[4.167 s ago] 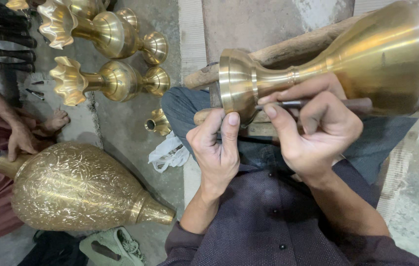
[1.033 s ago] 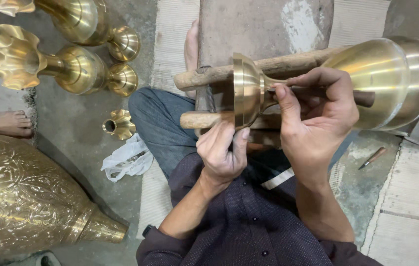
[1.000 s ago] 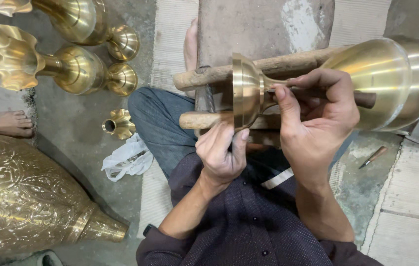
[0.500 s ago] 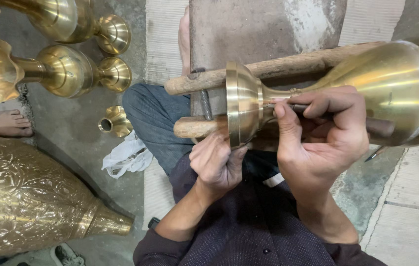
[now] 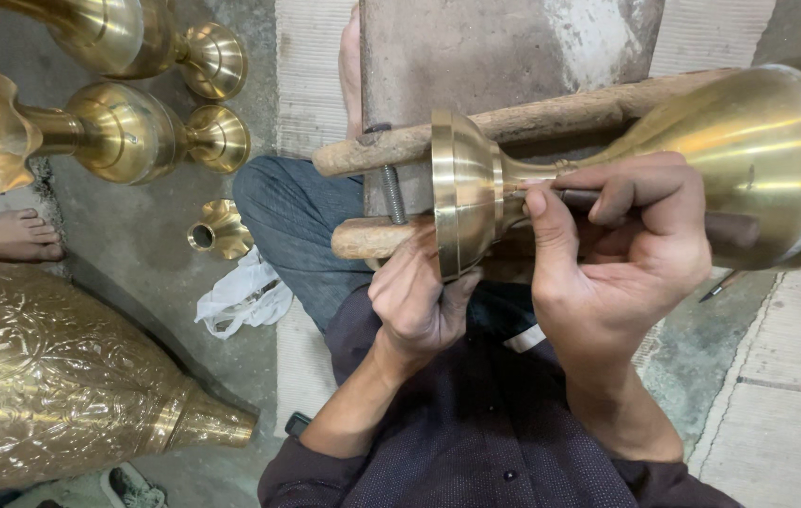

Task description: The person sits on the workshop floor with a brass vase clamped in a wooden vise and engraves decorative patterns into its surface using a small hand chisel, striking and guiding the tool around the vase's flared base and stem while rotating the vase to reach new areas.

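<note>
- Brass vase (image 5: 701, 150) lies on its side across two wooden bars (image 5: 513, 122), foot toward the person, above the lap.
- Right hand (image 5: 621, 268) has its grip closed around a dark-handled tool (image 5: 701, 224), the tip at the narrow neck just behind the vase's foot.
- Left hand (image 5: 419, 301) sits under the foot's rim (image 5: 452, 188), fingers curled against it; grip partly closed, steadying more than clamping.
- Judgement: the work goes best with the tool hand braced on the vase, thumb close to the tip, and light pressure.
- Left hand should turn the foot in small steps so the line stays even.
- Risk: the tip may skid on polished brass and scratch it.
- Left of the vase: more brass vases (image 5: 127, 141), a small brass piece (image 5: 217, 230), a white rag (image 5: 240, 296).
</note>
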A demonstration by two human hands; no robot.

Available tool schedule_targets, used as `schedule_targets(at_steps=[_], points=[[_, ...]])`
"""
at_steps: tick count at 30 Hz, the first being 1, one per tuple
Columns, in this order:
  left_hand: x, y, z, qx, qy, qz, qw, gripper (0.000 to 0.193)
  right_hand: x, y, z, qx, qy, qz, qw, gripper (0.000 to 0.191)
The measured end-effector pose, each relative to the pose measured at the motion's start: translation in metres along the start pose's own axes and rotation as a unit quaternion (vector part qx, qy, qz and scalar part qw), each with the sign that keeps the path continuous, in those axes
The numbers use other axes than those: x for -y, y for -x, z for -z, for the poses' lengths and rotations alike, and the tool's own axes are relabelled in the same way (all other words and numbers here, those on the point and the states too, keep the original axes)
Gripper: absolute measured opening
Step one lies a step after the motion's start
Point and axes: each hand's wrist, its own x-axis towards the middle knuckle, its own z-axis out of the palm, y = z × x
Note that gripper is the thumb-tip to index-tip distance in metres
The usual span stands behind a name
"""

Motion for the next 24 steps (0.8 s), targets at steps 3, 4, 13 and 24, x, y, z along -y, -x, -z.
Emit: schedule_targets(at_steps=[3, 4, 13, 24], points=[[0.002, -0.001, -0.001, 0.003, -0.007, -0.009, 1.000, 0.023, -0.002, 0.000, 0.003, 0.012, 0.040, 0.038, 0.998, 0.035], [0.002, 0.000, -0.002, 0.002, -0.008, -0.007, 1.000, 0.023, -0.003, 0.000, 0.004, 0.014, 0.050, 0.044, 0.998, 0.036], [0.000, 0.000, -0.001, 0.000, -0.011, -0.003, 1.000, 0.022, -0.009, 0.001, 0.007, 0.023, 0.076, 0.086, 0.993, 0.042], [-0.011, -0.005, 0.004, 0.009, -0.020, 0.036, 0.999, 0.019, -0.010, 0.002, 0.009, 0.015, 0.062, 0.054, 0.997, 0.037]])
